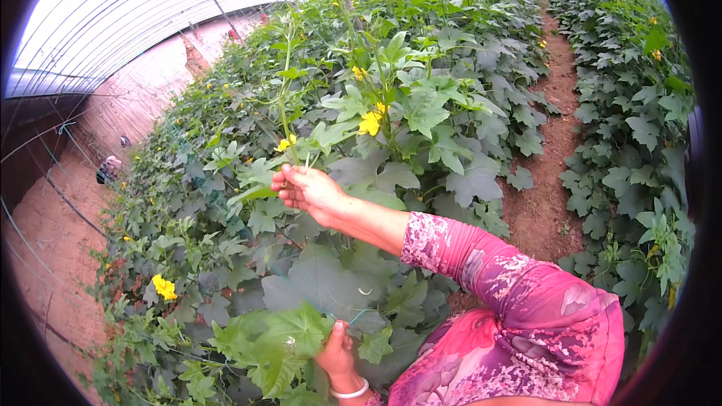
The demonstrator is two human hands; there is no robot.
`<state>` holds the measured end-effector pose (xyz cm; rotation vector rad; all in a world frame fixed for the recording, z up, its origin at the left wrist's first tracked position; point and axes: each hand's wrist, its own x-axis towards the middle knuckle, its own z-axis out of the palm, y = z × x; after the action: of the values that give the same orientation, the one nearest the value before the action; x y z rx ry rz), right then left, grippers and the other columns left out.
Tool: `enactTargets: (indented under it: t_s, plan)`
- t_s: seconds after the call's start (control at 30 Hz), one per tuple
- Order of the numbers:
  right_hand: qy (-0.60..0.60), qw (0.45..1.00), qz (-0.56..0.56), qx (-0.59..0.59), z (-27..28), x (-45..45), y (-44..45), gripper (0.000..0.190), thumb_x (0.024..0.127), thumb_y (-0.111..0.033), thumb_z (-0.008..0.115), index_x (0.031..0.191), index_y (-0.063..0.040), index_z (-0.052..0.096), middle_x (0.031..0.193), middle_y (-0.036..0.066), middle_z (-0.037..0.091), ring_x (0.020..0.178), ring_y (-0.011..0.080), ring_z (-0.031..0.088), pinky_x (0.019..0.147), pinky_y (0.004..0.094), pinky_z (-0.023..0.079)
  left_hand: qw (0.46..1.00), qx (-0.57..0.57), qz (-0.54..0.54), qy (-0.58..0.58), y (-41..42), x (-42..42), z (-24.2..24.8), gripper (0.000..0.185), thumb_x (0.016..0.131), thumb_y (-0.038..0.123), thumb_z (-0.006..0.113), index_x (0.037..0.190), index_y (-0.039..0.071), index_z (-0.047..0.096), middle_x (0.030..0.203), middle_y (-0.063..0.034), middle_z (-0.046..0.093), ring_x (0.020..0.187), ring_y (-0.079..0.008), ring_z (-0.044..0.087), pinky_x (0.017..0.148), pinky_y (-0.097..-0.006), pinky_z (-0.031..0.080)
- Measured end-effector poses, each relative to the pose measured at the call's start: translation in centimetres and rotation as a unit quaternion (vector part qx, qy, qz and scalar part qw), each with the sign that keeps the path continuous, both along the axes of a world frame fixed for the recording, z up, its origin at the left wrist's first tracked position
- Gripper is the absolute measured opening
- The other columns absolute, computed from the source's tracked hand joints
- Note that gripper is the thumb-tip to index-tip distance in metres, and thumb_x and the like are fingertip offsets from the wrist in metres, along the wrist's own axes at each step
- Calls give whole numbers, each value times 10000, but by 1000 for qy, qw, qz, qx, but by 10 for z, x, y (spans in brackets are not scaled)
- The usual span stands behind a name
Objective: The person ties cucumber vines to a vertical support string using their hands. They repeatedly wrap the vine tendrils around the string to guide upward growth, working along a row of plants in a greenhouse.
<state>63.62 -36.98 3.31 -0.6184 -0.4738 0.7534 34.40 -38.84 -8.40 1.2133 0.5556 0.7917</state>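
My right hand (302,189) reaches across the foliage, its thumb and fingers pinched at the lower end of a thin green vine stem (285,104). A yellow flower (285,143) sits on that stem just above my fingertips. Lower down, my left hand (338,349), with a white bangle (350,389) at the wrist, is closed on a teal twine (359,314) at the thumb tip. Bright green lobed leaves (282,344) lie against the left hand and partly cover its fingers. Between the hands spreads a large dark leaf (321,287), with a small pale curled bit (365,292) on it.
Dense vines with yellow flowers (369,123) fill the middle. A bare soil path (544,197) runs along the right, with another plant row (626,163) beyond. Strings (62,127) and wires cross the left side before an earthen wall (135,84). Hoops carry the film roof (152,5).
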Motion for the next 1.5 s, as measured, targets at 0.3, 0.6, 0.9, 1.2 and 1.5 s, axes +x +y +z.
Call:
enactTargets:
  t_s: [0.3,0.6,0.9,1.2,1.5]
  plan:
    - [-144,938,308,64,9,-40,-46,715,1016,-640,254,1355,-52,483,1229,166,654,1131,299,652,940,435,534,999,47,-14,3,-5,-6,-3,170,899,130,716,908,-14,626,813,-137,670,432,-104,476,383,-252,387]
    - [-73,967,244,14,-63,-56,-164,266,1038,-307,546,1136,-67,603,754,-58,407,624,35,327,531,200,272,994,48,-67,-72,-14,7,-6,585,741,-96,660,1312,-47,539,1072,-143,624,743,-182,623,650,-304,543]
    - [-20,998,48,-20,-140,-13,-334,222,1038,-216,547,1138,-38,636,653,-75,380,561,30,305,504,203,233,695,713,35,83,25,30,-47,85,866,103,720,846,25,695,785,-167,659,711,-331,625,656,-424,518]
    - [-41,996,67,38,-146,-32,-374,245,1003,-214,607,1167,-36,566,771,-54,471,578,27,364,508,199,276,796,599,-70,56,-8,97,-43,198,871,166,702,1041,75,744,1013,-177,700,916,-369,650,778,-460,543]
    - [-173,955,241,23,-135,-37,-369,233,975,-244,654,1072,-34,621,811,14,629,613,33,513,492,194,349,876,447,-112,142,-73,139,-40,214,873,162,692,1014,11,746,1027,-209,694,900,-344,675,756,-429,557]
